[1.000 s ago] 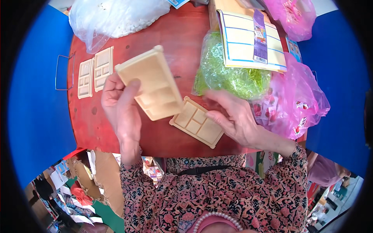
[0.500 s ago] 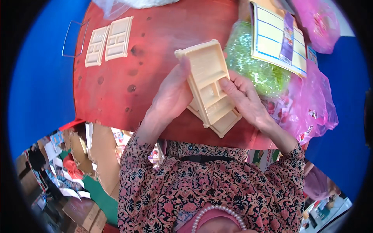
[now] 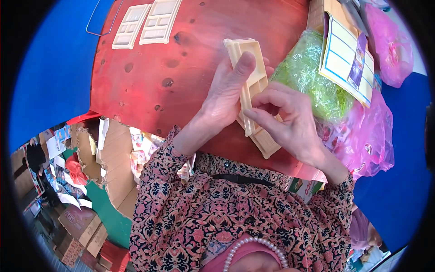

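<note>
A cream plastic compartment tray (image 3: 253, 50) is tilted up on its side in front of me. My left hand (image 3: 226, 84) grips its upper part, with the thumb across the near edge and fingers behind. The thumb and index finger of my right hand (image 3: 287, 118) pinch at its lower edge. Below it a second cream tray (image 3: 266, 144) shows its lower end near the table's front edge; most of it is hidden. Two more cream trays, a smaller-looking one (image 3: 131, 27) and its neighbour (image 3: 161, 21), lie side by side at the far left.
The red table (image 3: 136, 86) has dark round marks. On its right are a clear bag of green pieces (image 3: 312, 75), a yellow-and-white lined card (image 3: 346, 59) and a pink plastic bag (image 3: 369, 131). A thin wire frame (image 3: 100, 32) stands beyond the left edge. Cardboard (image 3: 118, 167) stands below left.
The held tray has turned from facing up to nearly edge-on. My right hand has shifted from its side to pinching its lower edge. The whole view has shifted slightly.
</note>
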Available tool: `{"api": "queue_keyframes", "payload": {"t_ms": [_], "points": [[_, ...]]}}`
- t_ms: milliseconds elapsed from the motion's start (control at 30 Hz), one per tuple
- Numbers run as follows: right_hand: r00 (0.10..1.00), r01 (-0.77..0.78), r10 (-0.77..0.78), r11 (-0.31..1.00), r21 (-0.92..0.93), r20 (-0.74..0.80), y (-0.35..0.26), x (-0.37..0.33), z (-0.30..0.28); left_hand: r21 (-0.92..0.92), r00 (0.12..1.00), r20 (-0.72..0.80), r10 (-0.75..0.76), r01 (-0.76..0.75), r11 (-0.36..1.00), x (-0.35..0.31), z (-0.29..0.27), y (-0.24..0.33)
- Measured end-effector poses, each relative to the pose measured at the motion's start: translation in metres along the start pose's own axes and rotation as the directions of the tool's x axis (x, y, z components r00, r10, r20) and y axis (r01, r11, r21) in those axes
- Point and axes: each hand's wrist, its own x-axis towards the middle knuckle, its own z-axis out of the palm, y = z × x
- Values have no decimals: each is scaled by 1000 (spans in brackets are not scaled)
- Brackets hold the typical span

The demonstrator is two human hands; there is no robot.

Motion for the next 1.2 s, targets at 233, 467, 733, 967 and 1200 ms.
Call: {"api": "queue_keyframes", "payload": {"t_ms": [233, 467, 733, 967, 1200], "points": [[973, -200, 197, 980, 10, 117, -3, 11, 1, 64, 999, -24, 36, -35, 997, -3, -7, -2], [958, -262, 241, 956, 135, 154, 4, 21, 2, 60, 996, -5, 90, -90, 994, 2, -13, 5], [953, -279, 239, 933, 228, 189, 1, 25, 2, -22, 983, 143, 112, -110, 994, -1, -33, 13], [916, -388, 313, 849, 360, 250, 6, 32, -5, -20, 974, 206, 92, -90, 996, 1, -39, 15], [911, -407, 366, 735, 542, 189, 23, 44, -9, 477, 892, -98, 442, -348, 807, -15, -25, 12]]}}
